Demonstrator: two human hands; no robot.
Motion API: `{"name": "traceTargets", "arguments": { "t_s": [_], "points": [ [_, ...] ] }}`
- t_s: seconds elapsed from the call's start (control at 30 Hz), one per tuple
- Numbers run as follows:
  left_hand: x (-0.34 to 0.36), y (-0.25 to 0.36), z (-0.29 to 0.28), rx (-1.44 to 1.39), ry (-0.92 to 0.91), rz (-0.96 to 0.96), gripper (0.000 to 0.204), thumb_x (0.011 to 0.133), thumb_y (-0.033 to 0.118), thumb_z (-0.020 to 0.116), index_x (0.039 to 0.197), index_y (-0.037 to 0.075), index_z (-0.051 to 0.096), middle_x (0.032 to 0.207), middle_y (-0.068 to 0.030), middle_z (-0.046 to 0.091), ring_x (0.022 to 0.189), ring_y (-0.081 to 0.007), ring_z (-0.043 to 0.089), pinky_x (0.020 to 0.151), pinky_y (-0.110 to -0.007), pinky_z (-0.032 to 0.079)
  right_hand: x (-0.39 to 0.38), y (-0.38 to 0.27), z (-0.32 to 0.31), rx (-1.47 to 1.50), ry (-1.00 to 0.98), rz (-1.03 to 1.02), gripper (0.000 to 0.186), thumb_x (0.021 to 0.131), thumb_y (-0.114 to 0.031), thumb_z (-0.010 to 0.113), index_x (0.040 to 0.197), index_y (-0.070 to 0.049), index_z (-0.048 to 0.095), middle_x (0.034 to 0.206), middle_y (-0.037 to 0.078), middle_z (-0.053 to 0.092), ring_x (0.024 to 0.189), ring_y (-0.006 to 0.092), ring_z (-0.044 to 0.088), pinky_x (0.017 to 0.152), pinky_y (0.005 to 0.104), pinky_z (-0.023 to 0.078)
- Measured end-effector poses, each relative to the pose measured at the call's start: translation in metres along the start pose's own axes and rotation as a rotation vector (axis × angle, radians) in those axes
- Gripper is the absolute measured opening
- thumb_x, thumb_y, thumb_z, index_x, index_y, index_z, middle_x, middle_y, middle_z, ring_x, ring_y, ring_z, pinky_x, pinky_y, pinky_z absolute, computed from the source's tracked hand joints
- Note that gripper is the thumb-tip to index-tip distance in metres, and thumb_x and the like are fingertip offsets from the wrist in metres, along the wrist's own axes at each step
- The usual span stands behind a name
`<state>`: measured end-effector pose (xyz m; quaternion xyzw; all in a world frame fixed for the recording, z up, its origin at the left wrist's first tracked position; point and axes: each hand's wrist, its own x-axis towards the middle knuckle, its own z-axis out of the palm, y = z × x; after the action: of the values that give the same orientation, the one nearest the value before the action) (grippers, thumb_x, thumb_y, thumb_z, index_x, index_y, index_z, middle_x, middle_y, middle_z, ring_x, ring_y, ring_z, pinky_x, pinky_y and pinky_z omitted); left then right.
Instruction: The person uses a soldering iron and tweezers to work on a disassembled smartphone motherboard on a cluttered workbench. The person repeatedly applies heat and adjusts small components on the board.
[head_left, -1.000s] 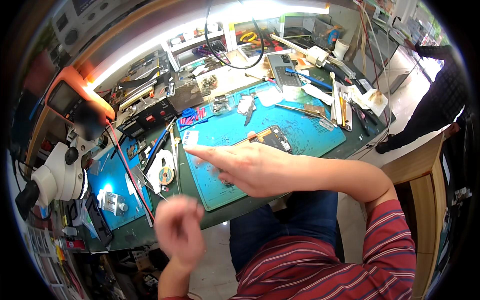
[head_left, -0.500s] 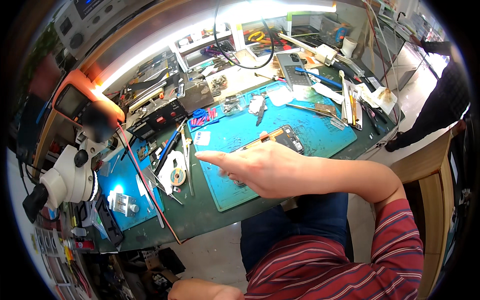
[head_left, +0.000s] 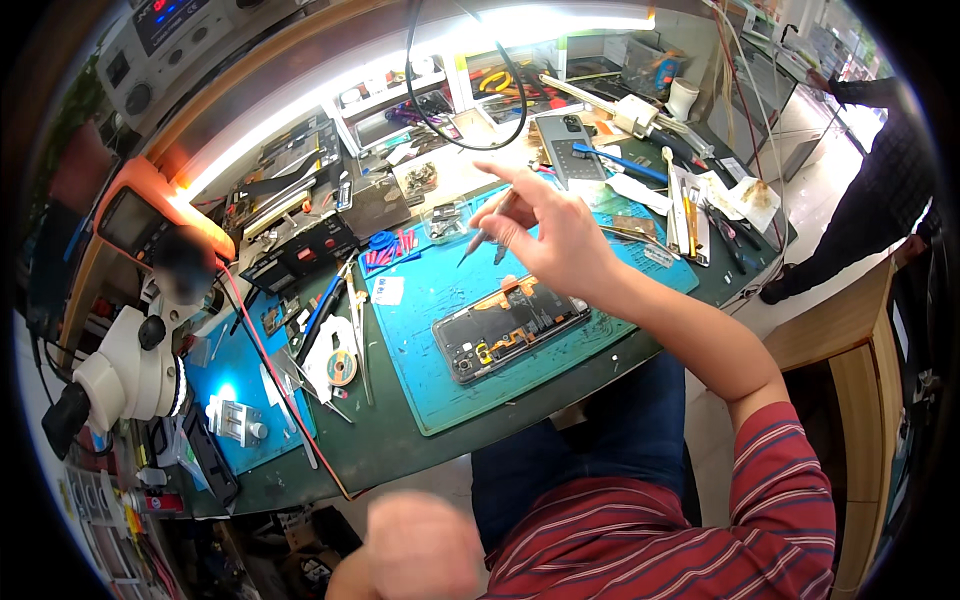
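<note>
On the blue mat [head_left: 410, 330], toward its near side, lies an opened phone [head_left: 510, 335], its dark battery [head_left: 548, 312] and orange ribbons [head_left: 520, 292] laid bare. Above its far edge, apart from it, the right hand [head_left: 550, 235] pinches a slim pointed tool [head_left: 477, 243] between thumb and fingers, tip down and leftward. The left hand [head_left: 420, 545], blurred near the lower edge and off the worktop [head_left: 370, 440], is too smeared to tell open from closed. Good handling here would mean a light pinch close to the point, the tip kept off ribbons and battery, and the other hand steadying the phone's frame. Beyond the mat's left edge sits a spool [head_left: 341, 367]; a clear box [head_left: 445, 218] of small parts stands toward the back.
</note>
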<state>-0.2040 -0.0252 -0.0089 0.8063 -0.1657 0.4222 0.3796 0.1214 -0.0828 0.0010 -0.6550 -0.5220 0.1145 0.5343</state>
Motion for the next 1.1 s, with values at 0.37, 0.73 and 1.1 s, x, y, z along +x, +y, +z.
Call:
{"name": "traceTargets", "arguments": {
  "t_s": [0.37, 0.73, 1.1],
  "points": [
    [0.061, -0.134, 0.002, 0.358, -0.002, -0.741, 0.011, 0.099, 0.001, 0.071, 0.109, -0.001, 0.074, 0.096, -0.0118, 0.075, 0.085, -0.0188, 0.075, 0.07, -0.03, 0.058, 0.005, 0.036, 0.017, 0.104, -0.086, 0.065, 0.059, 0.105, -0.006, 0.067, 0.159, 0.0, 0.044, 0.104, 0.013, 0.077, 0.103, 0.017, 0.075, 0.093, 0.0331, 0.059],
    [0.061, -0.154, 0.02, 0.439, -0.14, -0.627, 0.021, 0.091, 0.005, 0.079, 0.112, 0.004, 0.075, 0.098, -0.0105, 0.073, 0.081, -0.0224, 0.071, 0.067, -0.034, 0.057, 0.002, 0.019, 0.012, 0.155, -0.112, 0.027, 0.06, 0.105, -0.005, 0.067, 0.159, -0.001, 0.043, 0.107, 0.013, 0.078, 0.103, 0.0196, 0.077, 0.098, 0.0363, 0.059],
    [0.062, -0.146, 0.014, 0.503, -0.178, -0.618, 0.009, 0.094, 0.009, 0.077, 0.097, 0.002, 0.072, 0.092, -0.0094, 0.072, 0.08, -0.0268, 0.071, 0.071, -0.039, 0.055, -0.008, 0.004, 0.013, 0.015, -0.131, -0.253, 0.064, 0.099, 0.002, 0.068, 0.158, -0.006, 0.045, 0.105, 0.012, 0.078, 0.096, 0.0246, 0.079, 0.088, 0.0375, 0.062]
  ]
}}
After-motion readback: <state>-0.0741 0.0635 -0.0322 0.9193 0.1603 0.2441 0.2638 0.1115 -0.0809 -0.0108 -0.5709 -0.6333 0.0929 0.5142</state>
